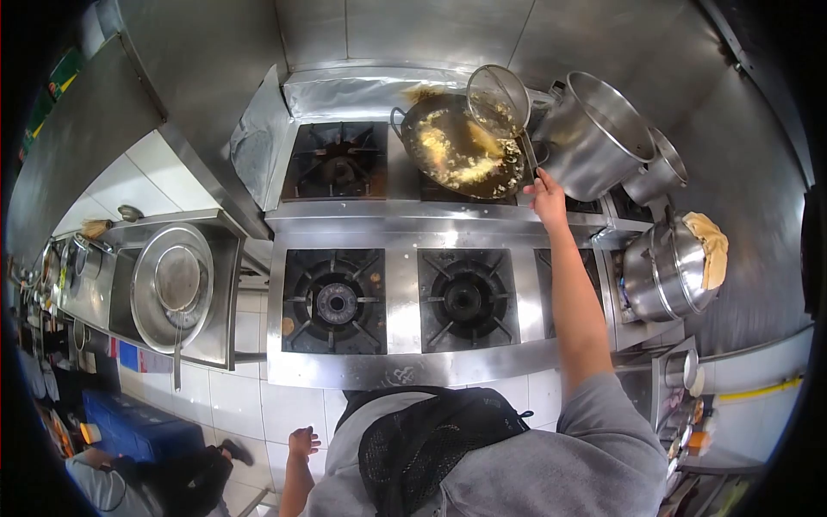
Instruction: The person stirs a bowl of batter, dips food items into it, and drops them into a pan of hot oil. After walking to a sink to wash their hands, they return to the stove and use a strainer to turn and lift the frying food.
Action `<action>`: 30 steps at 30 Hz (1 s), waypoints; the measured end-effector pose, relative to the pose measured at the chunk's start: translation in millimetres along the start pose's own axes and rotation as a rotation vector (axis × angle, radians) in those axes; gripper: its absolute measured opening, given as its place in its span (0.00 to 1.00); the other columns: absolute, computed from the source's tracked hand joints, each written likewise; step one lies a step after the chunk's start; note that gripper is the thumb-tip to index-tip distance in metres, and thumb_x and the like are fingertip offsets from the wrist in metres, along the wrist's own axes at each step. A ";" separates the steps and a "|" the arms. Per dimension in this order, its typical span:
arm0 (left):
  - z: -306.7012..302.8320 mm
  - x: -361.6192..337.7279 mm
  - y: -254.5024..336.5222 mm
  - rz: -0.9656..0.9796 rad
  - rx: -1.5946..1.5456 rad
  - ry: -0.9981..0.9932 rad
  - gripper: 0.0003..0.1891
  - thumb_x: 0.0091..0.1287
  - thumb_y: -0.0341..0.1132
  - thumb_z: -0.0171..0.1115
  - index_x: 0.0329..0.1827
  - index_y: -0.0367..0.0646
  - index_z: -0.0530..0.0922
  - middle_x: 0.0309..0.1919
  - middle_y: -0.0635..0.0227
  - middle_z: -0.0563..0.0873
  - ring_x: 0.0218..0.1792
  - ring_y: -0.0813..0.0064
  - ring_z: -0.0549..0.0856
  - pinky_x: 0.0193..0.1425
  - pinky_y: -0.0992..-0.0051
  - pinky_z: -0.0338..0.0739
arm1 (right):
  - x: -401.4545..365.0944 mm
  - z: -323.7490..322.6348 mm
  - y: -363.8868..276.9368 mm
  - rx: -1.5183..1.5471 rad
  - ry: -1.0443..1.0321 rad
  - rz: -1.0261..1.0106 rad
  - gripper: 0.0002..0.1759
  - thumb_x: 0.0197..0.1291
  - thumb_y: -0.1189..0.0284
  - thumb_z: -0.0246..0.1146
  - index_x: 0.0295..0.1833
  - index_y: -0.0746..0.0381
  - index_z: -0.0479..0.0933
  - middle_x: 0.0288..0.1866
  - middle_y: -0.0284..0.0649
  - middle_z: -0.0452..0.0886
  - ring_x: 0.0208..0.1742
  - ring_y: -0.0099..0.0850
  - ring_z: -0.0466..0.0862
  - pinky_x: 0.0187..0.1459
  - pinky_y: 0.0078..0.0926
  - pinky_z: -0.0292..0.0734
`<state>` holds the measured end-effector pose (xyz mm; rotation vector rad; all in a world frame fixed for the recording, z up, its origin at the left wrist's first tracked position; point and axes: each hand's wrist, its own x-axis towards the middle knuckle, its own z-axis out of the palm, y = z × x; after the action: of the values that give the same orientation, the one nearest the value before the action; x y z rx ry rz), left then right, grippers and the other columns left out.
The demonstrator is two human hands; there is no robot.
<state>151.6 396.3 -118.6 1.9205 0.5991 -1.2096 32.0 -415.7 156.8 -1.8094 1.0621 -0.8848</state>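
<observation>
My right hand (548, 200) reaches forward with its fingers closed around the handle of a round mesh strainer (500, 96). The strainer's basket is tilted over the far right side of a dark wok (415, 155) on a back burner. In the wok's oil, yellow battered pieces (482, 170) float among small pale crumbs. Down by my left side, my left hand (303, 442) hangs with loosely bent fingers and holds nothing, well apart from the stove.
Two front burners (336, 302) lie between me and the wok. A tall steel pot (594, 129) and a lidded pot with a tan cloth (706, 250) stand on the right. At left, a large steel bowl (146, 302) holds another strainer. A person (181, 482) is behind left.
</observation>
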 end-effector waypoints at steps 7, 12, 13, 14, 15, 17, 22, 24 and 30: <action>-4.2 15.6 -3.1 -0.007 0.026 -0.043 0.16 0.73 0.41 0.57 0.55 0.39 0.75 0.42 0.58 0.87 0.32 0.62 0.88 0.29 0.64 0.79 | -12.7 -4.7 -4.8 -0.029 0.015 -0.013 0.24 0.77 0.70 0.52 0.74 0.67 0.68 0.36 0.40 0.87 0.21 0.22 0.77 0.26 0.23 0.75; -1.5 14.8 -0.9 -0.012 0.044 -0.051 0.14 0.73 0.41 0.55 0.51 0.40 0.76 0.41 0.58 0.87 0.33 0.61 0.89 0.30 0.63 0.80 | -18.5 -10.4 -4.4 -0.041 0.036 -0.022 0.24 0.77 0.70 0.52 0.74 0.67 0.68 0.36 0.40 0.86 0.21 0.21 0.77 0.26 0.24 0.75; -2.0 15.0 -0.1 -0.012 0.046 -0.052 0.14 0.73 0.41 0.55 0.51 0.40 0.76 0.41 0.58 0.87 0.33 0.61 0.89 0.30 0.63 0.80 | -20.1 -11.1 -5.7 -0.042 0.038 -0.022 0.24 0.77 0.70 0.52 0.74 0.67 0.68 0.36 0.40 0.86 0.21 0.21 0.77 0.26 0.24 0.75; -2.7 15.3 0.9 -0.007 0.043 -0.063 0.13 0.73 0.41 0.55 0.51 0.40 0.76 0.41 0.57 0.87 0.33 0.60 0.89 0.30 0.63 0.80 | -21.8 -11.9 -7.0 -0.048 0.039 -0.027 0.24 0.77 0.70 0.52 0.74 0.67 0.68 0.36 0.40 0.86 0.21 0.21 0.77 0.26 0.23 0.75; -3.3 15.5 1.8 -0.002 0.040 -0.074 0.13 0.73 0.40 0.55 0.51 0.40 0.76 0.41 0.57 0.87 0.33 0.60 0.89 0.30 0.62 0.80 | -23.7 -13.3 -8.3 -0.054 0.041 -0.031 0.24 0.77 0.70 0.52 0.74 0.67 0.69 0.36 0.39 0.86 0.21 0.21 0.76 0.26 0.23 0.75; -4.8 20.3 3.9 -0.004 0.039 -0.074 0.13 0.73 0.40 0.55 0.50 0.39 0.76 0.40 0.57 0.86 0.33 0.60 0.89 0.28 0.63 0.79 | -27.6 -16.3 -9.0 -0.053 0.041 -0.032 0.24 0.77 0.70 0.52 0.74 0.67 0.69 0.36 0.39 0.86 0.20 0.21 0.76 0.26 0.22 0.74; -4.9 15.7 14.2 -0.012 -0.019 -0.075 0.12 0.72 0.39 0.55 0.49 0.38 0.77 0.38 0.58 0.86 0.31 0.62 0.88 0.25 0.65 0.77 | -47.3 -33.0 -13.3 -0.043 0.010 -0.024 0.24 0.77 0.70 0.52 0.74 0.67 0.69 0.35 0.37 0.85 0.20 0.20 0.75 0.25 0.21 0.73; -4.4 15.0 14.9 -0.001 0.002 -0.066 0.13 0.72 0.39 0.56 0.49 0.38 0.77 0.38 0.58 0.86 0.30 0.63 0.88 0.24 0.67 0.76 | -54.0 -43.4 -12.7 -0.023 -0.032 -0.014 0.24 0.77 0.71 0.52 0.74 0.66 0.69 0.34 0.36 0.85 0.20 0.19 0.75 0.25 0.21 0.72; -3.1 21.2 10.8 0.016 0.047 -0.066 0.16 0.72 0.40 0.57 0.53 0.37 0.77 0.39 0.59 0.86 0.30 0.63 0.88 0.24 0.67 0.76 | -76.9 -69.3 -15.5 -0.132 -0.079 0.003 0.24 0.77 0.71 0.54 0.74 0.64 0.69 0.34 0.35 0.85 0.20 0.19 0.74 0.26 0.20 0.72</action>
<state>170.3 392.2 -133.0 1.9127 0.5238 -1.2828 -53.2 -362.6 186.6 -1.9344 1.0948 -0.7501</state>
